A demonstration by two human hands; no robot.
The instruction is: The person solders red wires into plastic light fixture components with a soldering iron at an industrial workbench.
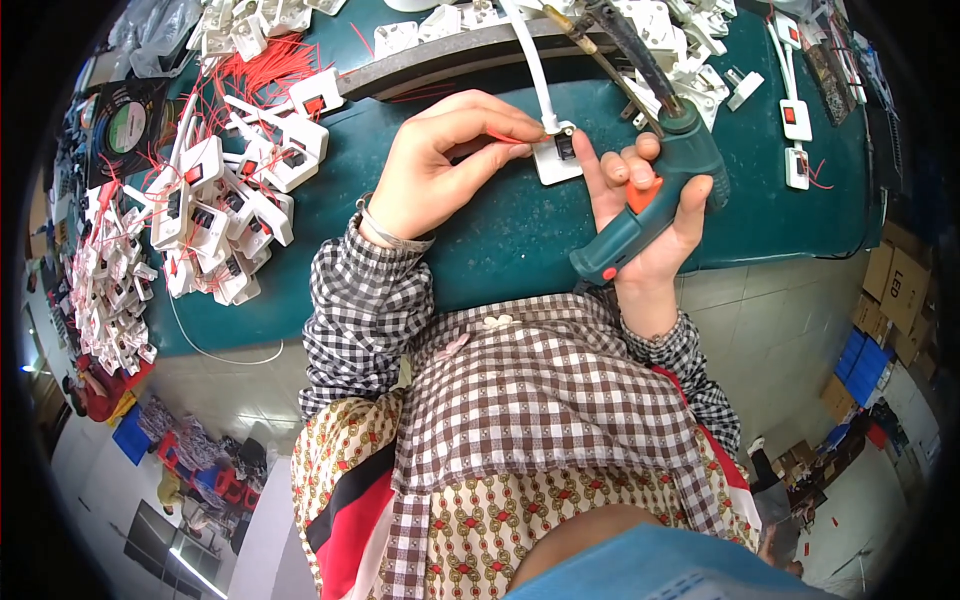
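A small white rectangular plug-socket housing (560, 168) with a black switch part in it lies on the green table. A white cable (532, 60) runs up from its top edge. My left hand (435, 165) is closed, thumb and forefinger pinching a short red wire (503, 138) at the housing's left side. My right hand (650, 235) is wrapped round a dark green pistol-grip soldering gun (625, 235) with an orange trigger. Its long metal rod and dark tube point up and away. The right forefinger reaches out beside the housing's right edge; whether it touches is unclear.
White socket housings with red wires (215, 215) are piled at the left, beside loose red wires (265, 70) and a black reel (125, 127). A dark curved bar (430, 65) crosses behind my hands. More white parts (675, 40) lie behind the gun; corded housings (795, 120) lie right.
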